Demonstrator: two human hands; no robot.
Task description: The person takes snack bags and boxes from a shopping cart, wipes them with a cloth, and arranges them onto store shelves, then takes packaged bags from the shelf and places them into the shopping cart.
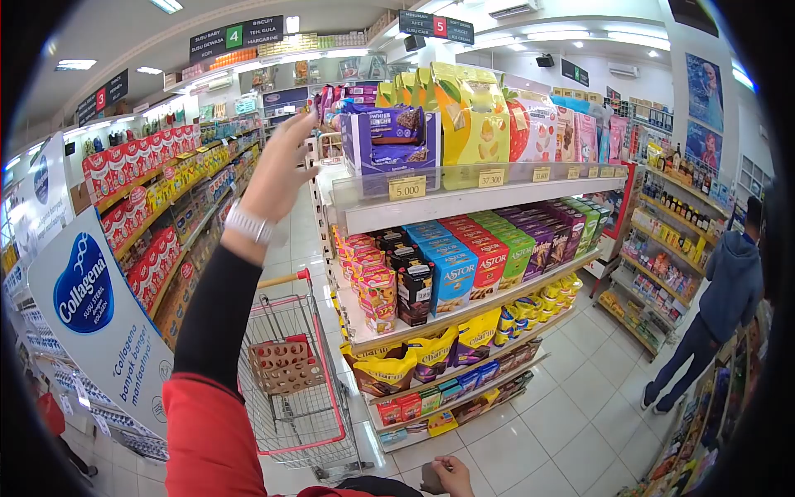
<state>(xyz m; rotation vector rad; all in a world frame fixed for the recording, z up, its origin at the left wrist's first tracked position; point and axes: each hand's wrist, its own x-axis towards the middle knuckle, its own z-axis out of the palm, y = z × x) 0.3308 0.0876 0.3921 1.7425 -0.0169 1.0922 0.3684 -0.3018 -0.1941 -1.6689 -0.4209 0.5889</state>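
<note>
My left hand (286, 166) is raised at the end of the top shelf, with a white watch band on the wrist. Its fingers are stretched out and apart, and they hold nothing I can see. Just right of the fingertips stands a purple display box of brownie snack packs (391, 137); I cannot tell whether I touch it. Low at the bottom edge, my right hand (451, 476) has curled fingers around a small, flat, grey-brown object (431, 479) whose kind I cannot make out. Yellow snack pouches (480, 124) stand beside the purple box.
A shopping cart (300, 447) with a brown seat panel stands below my left arm. Boxes of Astor wafers (451, 265) and Charm bags (431, 356) fill lower shelves. A Collagena sign (91, 306) stands left. A person in a dark hoodie (729, 277) stands right.
</note>
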